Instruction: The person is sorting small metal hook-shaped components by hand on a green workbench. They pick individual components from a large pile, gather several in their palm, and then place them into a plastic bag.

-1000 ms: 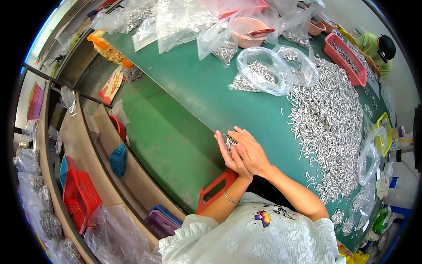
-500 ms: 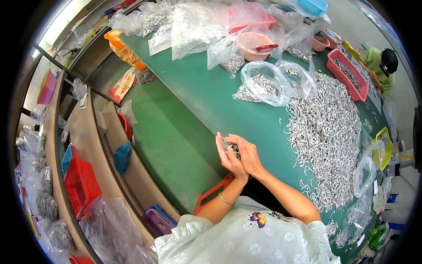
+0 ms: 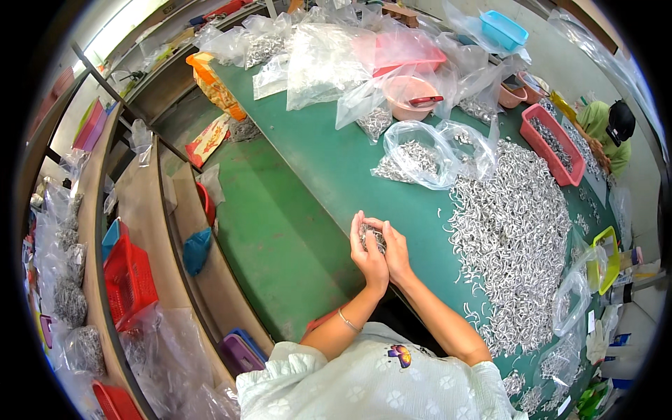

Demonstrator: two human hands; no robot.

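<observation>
Left of your fingers (image 3: 355, 229) you have a crumpled blue plastic bag (image 3: 197, 250) on a brown shelf (image 3: 210, 299), then, farther left, a red perforated plastic basket (image 3: 131, 283). Ahead and left of them you see an orange printed sack (image 3: 214, 85); far to their right, a yellow-green plastic basket (image 3: 612, 263) and, farther ahead, a person in a light-green top (image 3: 602, 120).

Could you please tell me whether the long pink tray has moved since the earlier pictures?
No; the long pink tray keeps its place at the upper right of the metal pile.
</observation>
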